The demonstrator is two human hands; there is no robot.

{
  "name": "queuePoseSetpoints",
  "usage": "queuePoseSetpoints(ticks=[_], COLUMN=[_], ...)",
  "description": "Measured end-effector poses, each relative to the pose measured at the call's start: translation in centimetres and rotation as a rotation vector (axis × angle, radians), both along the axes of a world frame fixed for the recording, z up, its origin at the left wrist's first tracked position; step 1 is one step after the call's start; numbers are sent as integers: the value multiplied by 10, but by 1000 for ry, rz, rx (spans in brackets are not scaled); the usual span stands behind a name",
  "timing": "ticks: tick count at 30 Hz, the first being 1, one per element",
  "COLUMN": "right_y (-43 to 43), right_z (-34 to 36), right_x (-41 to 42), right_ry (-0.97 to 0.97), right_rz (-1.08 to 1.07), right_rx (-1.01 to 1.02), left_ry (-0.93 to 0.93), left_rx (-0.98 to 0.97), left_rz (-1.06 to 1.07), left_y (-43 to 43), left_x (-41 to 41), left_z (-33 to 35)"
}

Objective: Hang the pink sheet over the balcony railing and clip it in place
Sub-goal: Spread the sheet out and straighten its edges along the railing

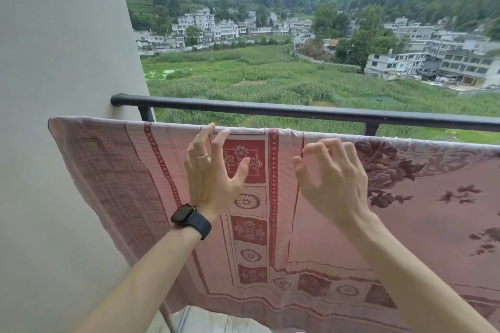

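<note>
Fingers of the left hand (211,178) are spread wide and touch the top edge of the pink sheet (405,224), likely to smooth it flat. The right hand (332,181) is loosely curled at the same edge and holds nothing. The sheet hangs just under the black railing (270,111), and no clips show, so it could slip.

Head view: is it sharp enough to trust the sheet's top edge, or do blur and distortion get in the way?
Head view: soft daylight, no glare or hard shadows; sheet edge, left hand and right hand are sharp; wide-angle lens skews the railing and leans the wall; only the top-right trees are smeared.
</note>
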State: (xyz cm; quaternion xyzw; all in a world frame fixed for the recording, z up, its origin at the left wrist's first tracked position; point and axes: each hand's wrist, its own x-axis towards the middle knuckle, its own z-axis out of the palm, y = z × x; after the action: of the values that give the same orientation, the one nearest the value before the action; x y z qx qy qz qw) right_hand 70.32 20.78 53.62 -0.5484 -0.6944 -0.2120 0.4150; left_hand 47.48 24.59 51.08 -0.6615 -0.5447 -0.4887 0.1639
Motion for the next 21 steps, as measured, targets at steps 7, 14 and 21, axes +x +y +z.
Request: queuePoseSetpoints(ticks=[7,14,21], right_y=[55,46,18], right_z=[21,-11,2], right_x=[15,19,5], right_ry=[-186,-150,-85], right_rz=[-100,-15,6], right_rx=[-160,55,-106], left_ry=[383,309,310], left_rx=[-155,77,-181], left_rz=[-117,-92,-57], left_y=[41,47,21], left_x=[-18,-24,-35], left_z=[59,25,3])
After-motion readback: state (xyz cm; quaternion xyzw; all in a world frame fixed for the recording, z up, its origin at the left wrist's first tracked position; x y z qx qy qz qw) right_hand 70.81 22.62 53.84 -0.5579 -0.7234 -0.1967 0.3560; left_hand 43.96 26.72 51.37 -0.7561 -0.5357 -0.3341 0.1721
